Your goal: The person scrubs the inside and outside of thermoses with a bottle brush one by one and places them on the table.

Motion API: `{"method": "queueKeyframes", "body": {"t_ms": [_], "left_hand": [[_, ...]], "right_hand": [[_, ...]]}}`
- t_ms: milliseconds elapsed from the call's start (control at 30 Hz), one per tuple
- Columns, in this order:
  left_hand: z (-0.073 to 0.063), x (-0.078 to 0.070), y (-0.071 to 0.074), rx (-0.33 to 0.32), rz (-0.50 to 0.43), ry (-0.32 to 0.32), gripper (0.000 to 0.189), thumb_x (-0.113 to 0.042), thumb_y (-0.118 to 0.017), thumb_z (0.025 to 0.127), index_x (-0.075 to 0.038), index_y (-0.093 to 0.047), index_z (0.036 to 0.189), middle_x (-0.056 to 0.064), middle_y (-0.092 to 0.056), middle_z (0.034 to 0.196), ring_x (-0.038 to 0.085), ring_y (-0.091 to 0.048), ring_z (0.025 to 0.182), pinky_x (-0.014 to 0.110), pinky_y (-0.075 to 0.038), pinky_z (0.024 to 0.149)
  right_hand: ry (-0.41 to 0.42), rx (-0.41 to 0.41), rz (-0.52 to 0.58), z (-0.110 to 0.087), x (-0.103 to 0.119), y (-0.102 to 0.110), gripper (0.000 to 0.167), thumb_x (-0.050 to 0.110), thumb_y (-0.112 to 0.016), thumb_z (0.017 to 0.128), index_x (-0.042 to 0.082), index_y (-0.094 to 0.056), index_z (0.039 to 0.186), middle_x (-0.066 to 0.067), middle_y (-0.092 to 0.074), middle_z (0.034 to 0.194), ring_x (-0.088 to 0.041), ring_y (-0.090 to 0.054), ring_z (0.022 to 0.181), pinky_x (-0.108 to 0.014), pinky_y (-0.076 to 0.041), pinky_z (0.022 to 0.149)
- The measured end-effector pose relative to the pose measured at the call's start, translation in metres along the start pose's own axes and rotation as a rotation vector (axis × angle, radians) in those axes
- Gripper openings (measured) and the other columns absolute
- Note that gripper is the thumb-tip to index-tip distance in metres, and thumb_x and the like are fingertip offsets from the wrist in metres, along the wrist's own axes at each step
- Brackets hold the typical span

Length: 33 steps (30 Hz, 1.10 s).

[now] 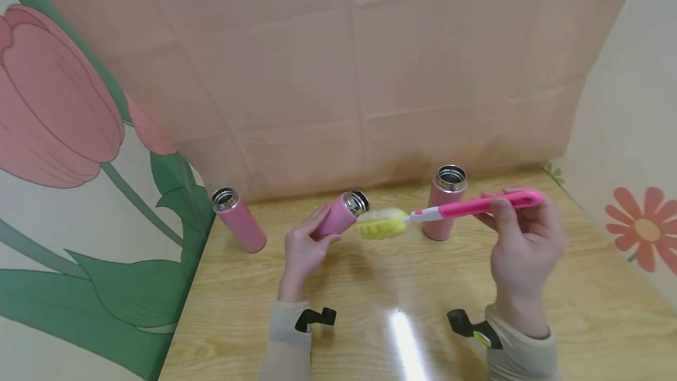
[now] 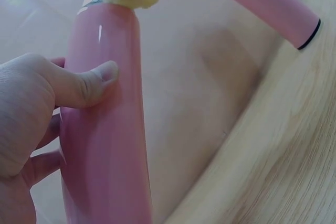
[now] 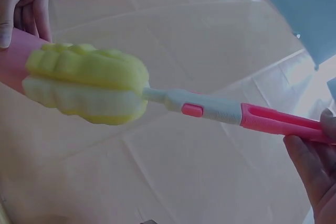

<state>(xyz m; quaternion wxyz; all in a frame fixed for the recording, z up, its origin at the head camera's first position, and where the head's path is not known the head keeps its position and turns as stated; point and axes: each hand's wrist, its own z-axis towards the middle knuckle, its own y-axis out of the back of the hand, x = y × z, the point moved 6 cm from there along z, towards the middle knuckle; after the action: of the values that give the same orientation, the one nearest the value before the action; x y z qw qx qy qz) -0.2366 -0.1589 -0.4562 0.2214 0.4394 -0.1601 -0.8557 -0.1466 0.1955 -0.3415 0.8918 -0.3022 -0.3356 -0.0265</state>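
Observation:
My left hand (image 1: 305, 247) grips a pink bottle (image 1: 336, 220), tilted with its open steel mouth toward the right. In the left wrist view the thumb lies along the front of the bottle (image 2: 105, 129). My right hand (image 1: 526, 246) holds a bottle brush by its pink handle (image 1: 486, 205), roughly level. The yellow and white sponge head (image 1: 382, 225) is right at the mouth of the held bottle; in the right wrist view the sponge (image 3: 86, 82) overlaps the bottle's end and hides the mouth. Whether its tip is inside cannot be told.
Another uncapped pink bottle (image 1: 240, 222) stands on the left of the wooden table (image 1: 359, 322). A third pink bottle (image 1: 443, 207) stands behind the brush, toward the right. Pink sheeting (image 1: 317, 75) hangs along the table's back edge, and patterned walls flank both sides.

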Motion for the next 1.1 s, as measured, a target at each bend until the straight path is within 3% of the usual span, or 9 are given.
{"method": "queueKeyframes", "body": {"t_ms": [267,500,833,1000,1100], "left_hand": [[-0.001,0.000,-0.001,0.031,-0.019,0.019,0.071,-0.001,-0.093,0.081,-0.019,-0.068,0.145,0.001,-0.063,0.149,0.023,-0.059,0.138,0.038,-0.048,0.113],[0.000,-0.002,-0.003,0.074,-0.046,-0.042,0.070,0.001,-0.093,0.080,-0.015,-0.068,0.144,0.009,-0.064,0.147,0.032,-0.059,0.139,0.039,-0.045,0.116],[-0.002,-0.009,-0.008,0.143,-0.114,-0.142,0.069,0.006,-0.093,0.078,-0.010,-0.070,0.142,0.001,-0.065,0.146,0.022,-0.060,0.138,0.038,-0.045,0.118],[-0.003,-0.010,-0.012,0.141,-0.219,-0.080,0.071,0.002,-0.094,0.078,-0.010,-0.069,0.144,0.004,-0.066,0.145,0.026,-0.063,0.134,0.043,-0.049,0.114],[-0.002,-0.010,-0.013,0.117,-0.282,-0.006,0.071,-0.004,-0.094,0.081,-0.012,-0.067,0.146,0.004,-0.068,0.143,0.025,-0.066,0.130,0.044,-0.055,0.108]], "right_hand": [[-0.079,-0.083,0.068,0.002,-0.002,0.005,0.020,-0.013,-0.070,0.096,-0.025,-0.061,0.109,-0.024,-0.073,0.092,-0.028,-0.075,0.081,-0.033,-0.064,0.071],[-0.124,-0.170,0.142,0.004,-0.009,0.010,0.022,-0.009,-0.073,0.096,-0.022,-0.060,0.108,-0.025,-0.071,0.091,-0.030,-0.074,0.080,-0.039,-0.064,0.070],[-0.095,-0.228,0.190,0.006,-0.019,0.016,0.024,-0.007,-0.072,0.097,-0.018,-0.060,0.114,-0.027,-0.068,0.097,-0.033,-0.073,0.086,-0.043,-0.063,0.075],[-0.053,-0.348,0.192,0.007,-0.021,0.025,0.024,-0.001,-0.077,0.096,-0.011,-0.063,0.112,-0.027,-0.065,0.098,-0.033,-0.070,0.085,-0.046,-0.063,0.077],[-0.091,-0.403,0.264,0.010,-0.027,0.029,0.028,0.002,-0.081,0.094,-0.011,-0.062,0.109,-0.027,-0.064,0.097,-0.034,-0.072,0.081,-0.047,-0.063,0.076]]}}
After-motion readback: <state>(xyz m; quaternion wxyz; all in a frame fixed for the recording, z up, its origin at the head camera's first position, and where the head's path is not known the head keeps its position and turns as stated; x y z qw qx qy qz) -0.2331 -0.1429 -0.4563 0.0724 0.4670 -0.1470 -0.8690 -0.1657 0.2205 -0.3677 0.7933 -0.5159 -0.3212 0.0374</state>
